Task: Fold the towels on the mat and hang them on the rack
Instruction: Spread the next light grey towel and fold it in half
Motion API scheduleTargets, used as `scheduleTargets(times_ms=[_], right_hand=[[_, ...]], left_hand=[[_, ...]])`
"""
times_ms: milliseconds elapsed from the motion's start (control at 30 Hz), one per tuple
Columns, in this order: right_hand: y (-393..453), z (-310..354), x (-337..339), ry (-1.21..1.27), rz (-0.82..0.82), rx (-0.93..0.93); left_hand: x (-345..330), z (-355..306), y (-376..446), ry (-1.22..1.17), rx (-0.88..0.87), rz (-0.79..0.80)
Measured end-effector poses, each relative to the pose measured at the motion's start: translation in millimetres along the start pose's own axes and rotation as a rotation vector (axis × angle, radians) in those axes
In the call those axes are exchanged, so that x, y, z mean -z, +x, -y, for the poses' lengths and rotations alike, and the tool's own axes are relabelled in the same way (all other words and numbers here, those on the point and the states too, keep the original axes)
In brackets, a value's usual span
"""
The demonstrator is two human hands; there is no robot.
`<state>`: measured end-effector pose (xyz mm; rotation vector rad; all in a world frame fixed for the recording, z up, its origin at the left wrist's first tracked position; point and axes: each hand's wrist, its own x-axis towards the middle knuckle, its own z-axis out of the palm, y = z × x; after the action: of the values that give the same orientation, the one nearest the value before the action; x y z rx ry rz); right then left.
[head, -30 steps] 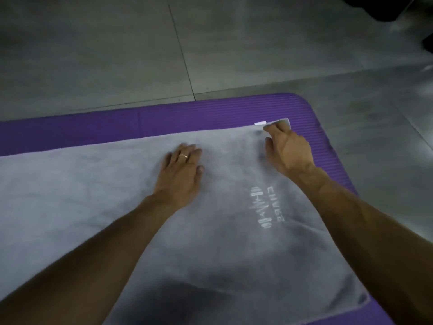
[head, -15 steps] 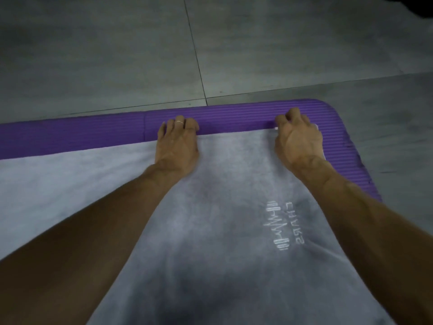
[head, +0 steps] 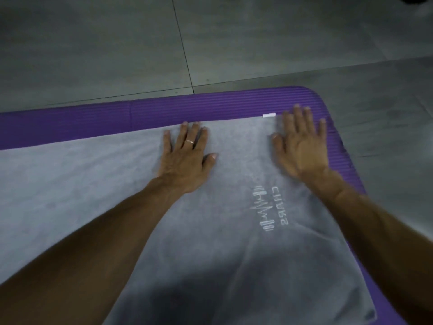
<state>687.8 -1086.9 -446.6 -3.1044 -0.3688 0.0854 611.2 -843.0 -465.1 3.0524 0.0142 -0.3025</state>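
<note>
A grey towel (head: 93,184) with white lettering lies spread flat on a purple ribbed mat (head: 210,106). My left hand (head: 185,158), with a ring on one finger, rests palm down on the towel near its far edge, fingers apart. My right hand (head: 302,146) lies flat with spread fingers on the towel's far right corner, its fingertips reaching onto the mat. A small white tag (head: 268,115) sticks out at the far edge between my hands. Neither hand grips the cloth. No rack is in view.
Grey floor tiles (head: 234,43) surround the mat beyond its far edge and rounded right corner. A dark shadow falls over the near part of the towel.
Both hands had curled fingers at the towel's far edge half a second ago. Now they lie flat with fingers spread, pulled slightly back onto the cloth.
</note>
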Motion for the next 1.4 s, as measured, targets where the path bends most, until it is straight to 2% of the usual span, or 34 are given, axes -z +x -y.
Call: scheduleTargets(times_ms=[67,133,233,367,433,467,533,600,633,733,800,833,900,1033,1100,1133,1300,1400], right_hand=[[-54,39,-4,0.21,-0.049,0.117],[-118,67,-19,0.288,-0.035,0.211],[-180,45,-32,0.138,0.083,0.258],[-189,-33,-24,0.022,0.077,-0.106],[-193,-24,-15,0.059,0.041,-0.193],[-202,-7,-14,0.099,0.017,-0.164],[-236,27,-21,0.158,0.036,0.007],[-275,27,-27,0.104,0.152,0.147],[-285,9,-25,0.088,0.19,0.111],[-295,-51,-14,-0.021,0.234,-0.172],[-289,-62,-2,-0.067,0.251,-0.274],[-283,-52,2,-0.054,0.224,-0.269],[-269,-5,2,0.021,0.168,-0.17],[-240,119,-17,0.172,0.115,0.243],[-234,144,-25,0.131,0.168,0.407],[-230,141,-27,0.084,0.19,0.419],[-195,58,-23,0.024,0.19,0.049],[-175,12,-13,-0.006,0.191,-0.052]], left_hand=[[0,-16,-23,-0.085,-0.048,-0.118],[-13,-36,-67,-0.164,-0.135,-0.208],[-35,-48,-123,-0.155,-0.196,-0.106],[-32,-51,-125,0.004,-0.129,0.01],[-31,-60,-132,-0.005,-0.128,-0.012],[-33,-64,-143,-0.034,-0.135,-0.043],[-43,-70,-173,-0.075,-0.18,-0.095],[-53,-71,-202,-0.058,-0.24,-0.093],[-55,-70,-210,-0.044,-0.252,-0.08],[-55,-64,-220,-0.03,-0.256,-0.062],[-54,-54,-227,-0.05,-0.237,-0.041],[-54,-46,-231,-0.06,-0.212,-0.045],[-55,-19,-242,-0.057,-0.129,-0.054],[-50,43,-263,-0.033,0.108,0.004],[-49,55,-267,-0.012,0.145,0.054],[-48,56,-268,-0.007,0.143,0.064],[-53,59,-269,-0.03,0.134,0.036],[-54,55,-268,-0.043,0.109,-0.046]])
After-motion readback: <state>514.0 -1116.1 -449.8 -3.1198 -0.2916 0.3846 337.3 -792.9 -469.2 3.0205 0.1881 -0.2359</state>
